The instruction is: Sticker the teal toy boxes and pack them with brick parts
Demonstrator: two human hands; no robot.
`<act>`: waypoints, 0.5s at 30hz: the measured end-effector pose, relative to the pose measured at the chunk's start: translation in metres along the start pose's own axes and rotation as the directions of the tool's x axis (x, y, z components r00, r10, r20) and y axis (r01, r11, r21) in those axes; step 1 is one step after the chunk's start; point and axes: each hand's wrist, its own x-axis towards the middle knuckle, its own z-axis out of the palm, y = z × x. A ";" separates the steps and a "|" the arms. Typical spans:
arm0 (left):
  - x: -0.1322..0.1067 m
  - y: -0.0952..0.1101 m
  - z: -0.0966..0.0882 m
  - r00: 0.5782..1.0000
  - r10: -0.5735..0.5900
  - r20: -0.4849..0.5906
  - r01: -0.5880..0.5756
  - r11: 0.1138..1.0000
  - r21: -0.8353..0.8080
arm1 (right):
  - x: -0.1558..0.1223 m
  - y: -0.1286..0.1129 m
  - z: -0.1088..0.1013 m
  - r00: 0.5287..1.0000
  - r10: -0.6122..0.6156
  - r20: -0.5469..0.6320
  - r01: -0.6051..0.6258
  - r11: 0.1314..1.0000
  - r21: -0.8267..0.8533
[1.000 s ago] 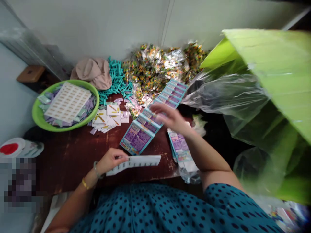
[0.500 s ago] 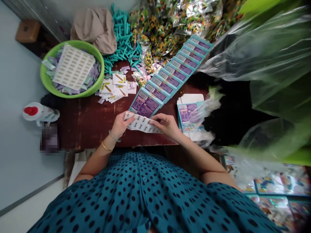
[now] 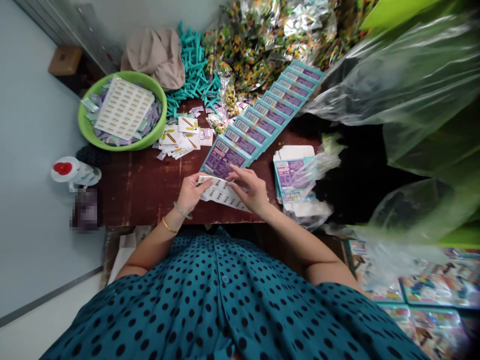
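My left hand (image 3: 190, 192) is closed on the left end of a white sheet of small printed stickers (image 3: 220, 191), thumb on top. My right hand (image 3: 250, 189) hovers over the sheet's right part, thumb and fingers curled toward each other; whatever is between the fingertips is too small to make out. The sheet slants down to the right, partly hidden under the right hand. Just beyond both hands lies a long overlapping row of blue and purple boxes (image 3: 258, 120), barcodes facing up. The nearest box touches or sits just behind the right fingertips.
At left stands a green basin (image 3: 84, 131) of small packets with a sticker sheet on top. Printed cards (image 3: 174, 137), teal plastic pieces (image 3: 193, 67) and bags of colourful bits (image 3: 255, 55) lie behind. Another box stack (image 3: 290, 175) is at right, beside plastic wrap. A white bottle (image 3: 77, 172) stands left.
My right hand has lifted its fingers off the sheet and shifted slightly toward the nearest box. My left hand still holds the sheet. The whole view has shifted a little.
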 end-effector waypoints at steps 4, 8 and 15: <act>-0.002 0.001 0.009 0.998 -0.063 0.016 0.065 0.994 -0.087 | -0.005 0.002 0.010 0.991 -0.130 0.014 0.130 0.987 -0.097; 0.004 0.005 0.004 0.990 -0.137 0.032 0.140 0.976 -0.167 | -0.001 -0.017 -0.008 0.985 -0.170 0.003 0.170 0.985 0.013; 0.012 0.034 -0.073 0.942 -0.137 -0.307 0.040 0.953 -0.300 | 0.145 0.130 -0.132 0.868 0.125 -0.481 -0.090 0.991 0.096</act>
